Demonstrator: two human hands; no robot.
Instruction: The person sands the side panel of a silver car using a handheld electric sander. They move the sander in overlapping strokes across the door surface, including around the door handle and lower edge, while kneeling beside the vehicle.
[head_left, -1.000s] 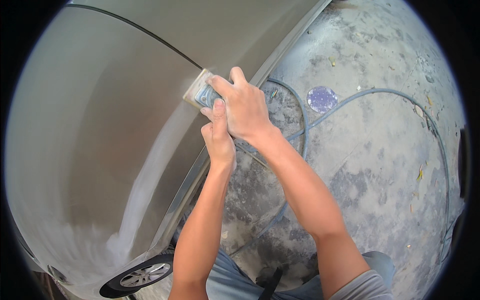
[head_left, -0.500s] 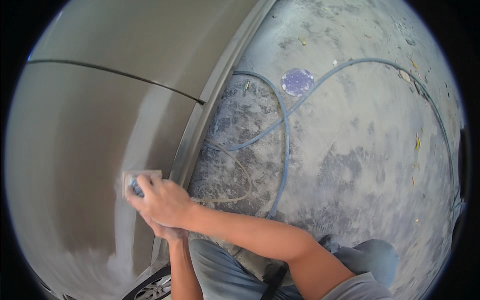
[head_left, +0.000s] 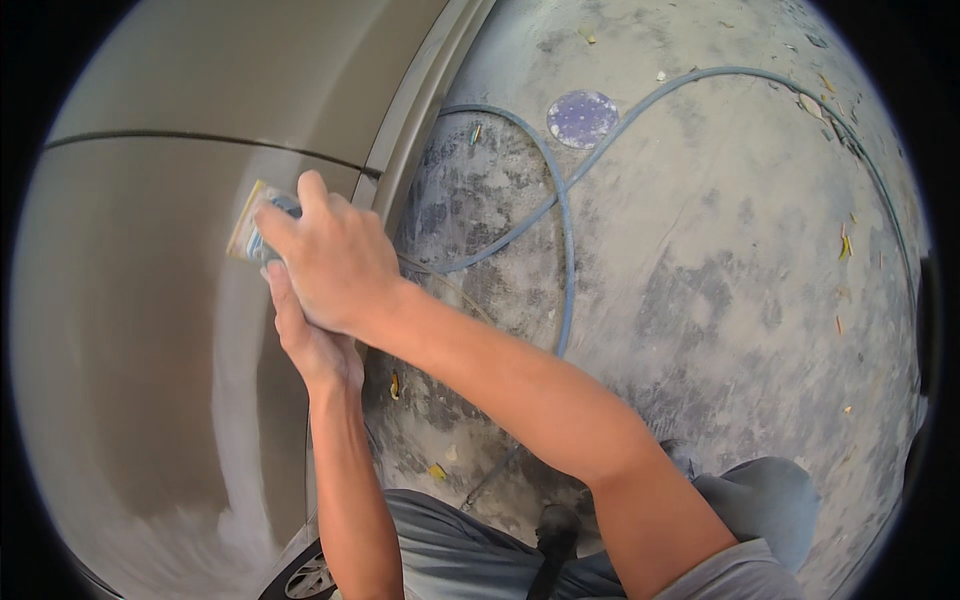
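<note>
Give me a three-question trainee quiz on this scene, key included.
1. True or false: the block lies on the floor.
2. What colour is the round disc on the floor? A green, B purple, C red.
3. Fill the gap: the block is gripped by the ____ hand.

Key:
1. False; it is at the car's side panel.
2. B.
3. Right.

The person's right hand, upper left in the frame, is bent into a grip. The left hand sits just below, partly overlapped, thumb pointing up. The right arm slants from lower right; the left forearm stands nearly upright.
</note>
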